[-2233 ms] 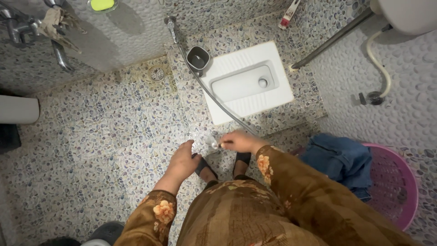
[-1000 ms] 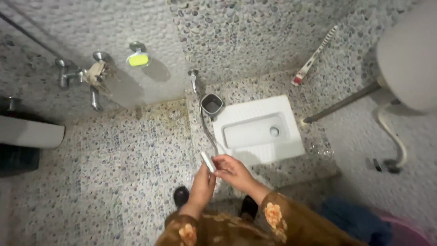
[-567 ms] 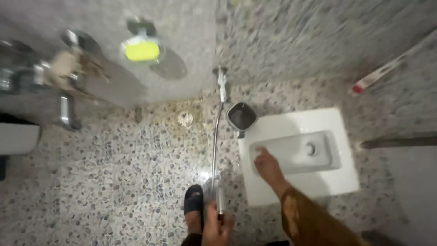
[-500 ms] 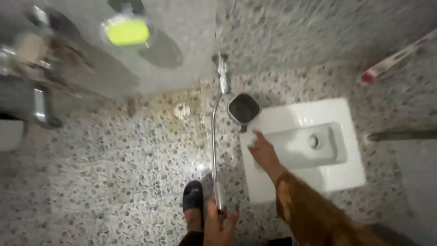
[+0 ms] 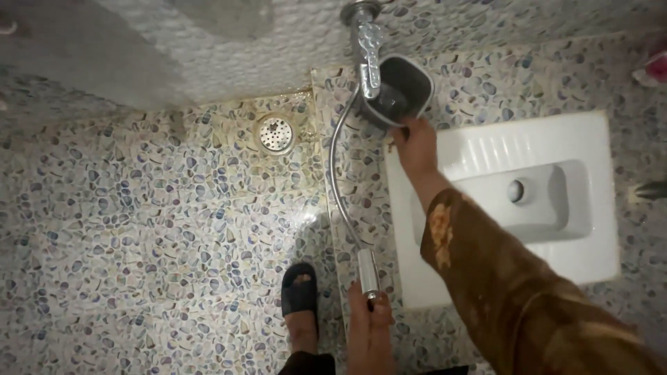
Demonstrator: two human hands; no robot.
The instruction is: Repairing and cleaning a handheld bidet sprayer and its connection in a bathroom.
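My left hand (image 5: 369,326) is closed around the metal spray head (image 5: 368,272) of a flexible steel hose (image 5: 338,167) that runs up to a wall tap (image 5: 364,35). My right hand (image 5: 415,146), on a brown patterned sleeve, reaches forward and grips the near rim of a small dark grey bin (image 5: 396,89) standing on the floor by the tap. A white floor-level toilet pan (image 5: 549,201) lies just right of my right arm.
A round metal floor drain (image 5: 276,134) sits in the pebble-pattern floor to the left of the hose. My foot in a black sandal (image 5: 300,295) stands beside the raised step edge. A pink-and-white object (image 5: 652,68) shows at the far right edge.
The view has closed in on the floor. My right hand has moved from the toilet pan's rim up to the grey bin. My left hand keeps hold of the hose's spray head.
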